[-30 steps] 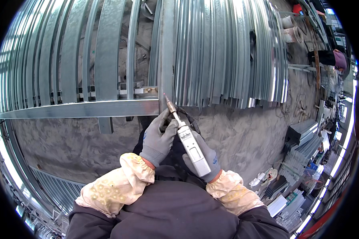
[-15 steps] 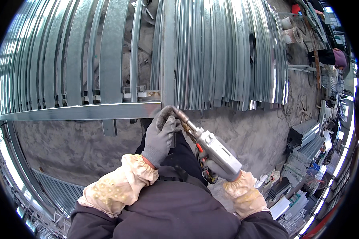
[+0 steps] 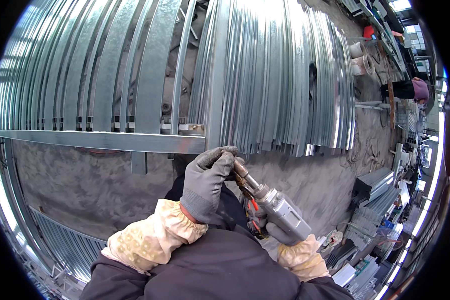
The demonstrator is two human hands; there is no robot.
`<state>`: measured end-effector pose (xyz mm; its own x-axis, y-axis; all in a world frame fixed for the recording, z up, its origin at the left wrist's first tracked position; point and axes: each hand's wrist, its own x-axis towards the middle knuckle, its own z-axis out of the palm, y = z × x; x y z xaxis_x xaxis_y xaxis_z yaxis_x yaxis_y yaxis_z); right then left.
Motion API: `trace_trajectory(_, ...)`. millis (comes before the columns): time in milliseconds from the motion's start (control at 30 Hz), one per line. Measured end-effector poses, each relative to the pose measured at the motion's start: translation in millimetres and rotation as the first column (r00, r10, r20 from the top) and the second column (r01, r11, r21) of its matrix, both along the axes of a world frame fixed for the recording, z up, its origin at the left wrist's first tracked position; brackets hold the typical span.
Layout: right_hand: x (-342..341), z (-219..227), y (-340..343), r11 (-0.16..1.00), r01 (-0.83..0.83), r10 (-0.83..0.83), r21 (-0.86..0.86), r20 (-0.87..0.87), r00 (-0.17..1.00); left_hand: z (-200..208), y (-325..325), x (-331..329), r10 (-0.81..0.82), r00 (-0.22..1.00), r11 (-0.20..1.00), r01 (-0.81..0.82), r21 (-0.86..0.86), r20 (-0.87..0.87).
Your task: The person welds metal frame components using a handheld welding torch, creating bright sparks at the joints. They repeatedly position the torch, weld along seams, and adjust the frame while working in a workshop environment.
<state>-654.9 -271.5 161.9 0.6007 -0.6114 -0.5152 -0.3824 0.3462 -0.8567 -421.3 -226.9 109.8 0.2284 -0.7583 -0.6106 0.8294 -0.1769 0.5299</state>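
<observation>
My right hand [image 3: 281, 233], in a grey glove, is wrapped round the grip of a silver welding gun [image 3: 287, 214] and partly hidden by its boxy body. The gun points up and left, its brown copper-coloured nozzle [image 3: 240, 168] ending at my left fingers. My left hand [image 3: 203, 181], gloved too, is closed with thumb and fingers pinched at that nozzle's tip; anything small between the fingertips is hidden. Just beyond the hands is the corner of a galvanized steel frame, where a crosswise rail [image 3: 100, 142] meets a long upright bar [image 3: 214, 90].
Long metal strips [image 3: 270, 90] lie packed right of the bar; spaced slats [image 3: 152, 75] fill the frame's left side. Two pale buckets [image 3: 362, 65] stand far right, near a bent-over person [image 3: 410, 90]. Stacked metal profiles [image 3: 380, 185] lie on the right. A slatted panel [image 3: 67, 240] is at lower left.
The view has shifted slightly, and the frame corner sits lower in it. Both hands and the gun have come a little nearer to me and to the right, with the nozzle still at my left fingers.
</observation>
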Motion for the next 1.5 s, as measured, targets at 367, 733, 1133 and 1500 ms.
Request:
trace_trajectory(367, 8, -31, 15, 0.992, 0.038, -0.028, -0.122, 0.077, 0.997, -34, -8, 4, -0.009, 0.990, 1.000, 0.006, -0.023, -0.139)
trace_trajectory(733, 5, -8, 10, 0.984, 0.029, -0.053, 0.174, 0.136, 0.989, -37, 19, 9, 0.021, 0.978, 0.959, -0.078, -0.272, -0.206)
trace_trajectory(1133, 17, 4, 11, 0.972, 0.023, -0.068, 0.235, 0.188, 0.980, -29, 15, 13, 0.071, 0.982, 0.971, -0.109, -0.212, -0.178)
trace_trajectory(1500, 10, 32, 19, 0.925, 0.030, -0.164, 0.378, 0.328, 0.930, 30, 27, 29, 0.059, 0.996, 0.900, -0.080, -0.429, -0.062)
